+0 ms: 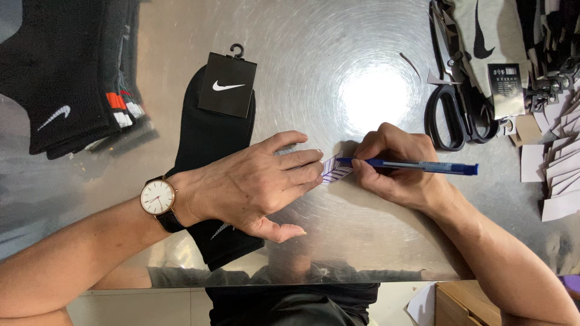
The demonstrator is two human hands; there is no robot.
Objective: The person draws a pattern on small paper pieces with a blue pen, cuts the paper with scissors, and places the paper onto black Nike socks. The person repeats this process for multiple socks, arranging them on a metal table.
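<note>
Overhead, looking straight down on a brushed metal tabletop (314, 66), swirl-polished, with a hard white glare of a lamp reflected near the middle and a dim mirror image of the person along the near edge. Below that edge, pale floor and the corner of a wooden box (462, 305).

Left hand (254, 184), watch (158, 198) on the wrist, laid flat with fingers stretched out and slightly spread, fingertips pressing down a small white paper tag (335, 169) with purple stripes. Palm partly across a black sock (208, 139) lying lengthwise, fitted with a black card header and hook at its far end.

Right hand (399, 169) curled, thumb and fingers closed around a blue pen (417, 165), tip touching the tag, cap end pointing right.

Far left, a stack of black socks (66, 72). Far right, black-handled scissors (456, 96) lying beside a grey sock with its card label, then a heap of hooks and a fan of white paper slips (559, 175) at the table's right margin.
</note>
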